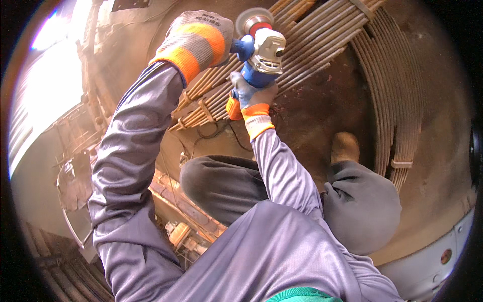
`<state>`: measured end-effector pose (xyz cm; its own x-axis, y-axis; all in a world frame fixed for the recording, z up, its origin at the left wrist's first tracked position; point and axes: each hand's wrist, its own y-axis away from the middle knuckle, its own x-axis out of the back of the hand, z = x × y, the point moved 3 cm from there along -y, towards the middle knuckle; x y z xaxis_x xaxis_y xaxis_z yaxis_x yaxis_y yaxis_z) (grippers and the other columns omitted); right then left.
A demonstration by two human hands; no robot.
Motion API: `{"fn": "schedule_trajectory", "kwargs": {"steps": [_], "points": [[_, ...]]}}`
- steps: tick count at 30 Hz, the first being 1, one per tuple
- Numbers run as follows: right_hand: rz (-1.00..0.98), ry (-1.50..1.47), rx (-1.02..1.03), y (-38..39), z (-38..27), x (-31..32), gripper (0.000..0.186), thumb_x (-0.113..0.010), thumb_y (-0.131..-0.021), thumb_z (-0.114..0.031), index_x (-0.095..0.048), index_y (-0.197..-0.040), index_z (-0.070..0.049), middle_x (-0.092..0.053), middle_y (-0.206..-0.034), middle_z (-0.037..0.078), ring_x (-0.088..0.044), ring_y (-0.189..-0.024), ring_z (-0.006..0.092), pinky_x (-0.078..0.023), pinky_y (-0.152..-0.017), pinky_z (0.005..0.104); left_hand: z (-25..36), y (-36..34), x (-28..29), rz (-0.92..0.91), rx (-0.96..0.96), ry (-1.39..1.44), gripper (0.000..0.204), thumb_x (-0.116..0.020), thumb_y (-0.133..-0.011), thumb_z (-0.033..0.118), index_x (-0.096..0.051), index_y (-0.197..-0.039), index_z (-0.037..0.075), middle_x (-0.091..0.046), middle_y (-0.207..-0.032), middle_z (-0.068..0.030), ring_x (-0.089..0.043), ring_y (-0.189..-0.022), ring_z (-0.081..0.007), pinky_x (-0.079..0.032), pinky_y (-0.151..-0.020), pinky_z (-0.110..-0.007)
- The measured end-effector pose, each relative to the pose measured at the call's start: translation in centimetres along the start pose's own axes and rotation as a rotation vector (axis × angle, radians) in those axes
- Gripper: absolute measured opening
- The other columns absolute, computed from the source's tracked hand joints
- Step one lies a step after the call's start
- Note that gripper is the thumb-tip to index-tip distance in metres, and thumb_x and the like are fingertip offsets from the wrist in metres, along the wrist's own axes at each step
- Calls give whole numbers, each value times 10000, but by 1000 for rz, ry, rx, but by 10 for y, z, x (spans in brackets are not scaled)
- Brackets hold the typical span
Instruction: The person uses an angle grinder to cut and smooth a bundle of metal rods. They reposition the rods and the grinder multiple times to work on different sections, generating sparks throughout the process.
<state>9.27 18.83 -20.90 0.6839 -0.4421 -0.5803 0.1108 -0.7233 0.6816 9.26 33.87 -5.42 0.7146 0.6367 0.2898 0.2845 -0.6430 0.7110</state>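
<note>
An angle grinder (264, 53) with a blue body, silver head and red-centred disc (254, 22) is held above bundled metal tubes (312, 38). My left hand (193, 43), in a grey and orange glove, is closed round its blue side handle. My right hand (254, 95), gloved likewise, grips the body lower down, beside an orange block on the tool. Whether the disc touches the tubes I cannot tell.
My bent legs (359, 206) are below. Curved tube bundles (387, 110) run down the right. A cable (209, 135) lies beyond my knee. Metal parts and pipework (178, 234) are at lower left, a bright opening at upper left, and a holed metal plate (422, 277) at lower right.
</note>
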Motion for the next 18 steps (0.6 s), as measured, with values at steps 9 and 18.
{"fn": "schedule_trajectory", "kwargs": {"steps": [9,18], "points": [[-67,15,37,-37,35,23,353,-876,-702,-60,-650,-974,-66,-683,-807,17,-667,-649,136,-568,-623,308,25,-27,-9,10,19,48,224,-707,-841,196,-805,-1021,107,-772,-1027,-175,-751,-988,-343,-596,-870,-436],[-90,26,-72,-11,41,-9,354,-860,-687,0,-666,-982,-32,-707,-798,50,-671,-601,162,-544,-511,338,-12,-4,-44,71,101,59,176,-698,-852,208,-791,-979,129,-766,-1007,-156,-742,-978,-351,-593,-856,-451]]}}
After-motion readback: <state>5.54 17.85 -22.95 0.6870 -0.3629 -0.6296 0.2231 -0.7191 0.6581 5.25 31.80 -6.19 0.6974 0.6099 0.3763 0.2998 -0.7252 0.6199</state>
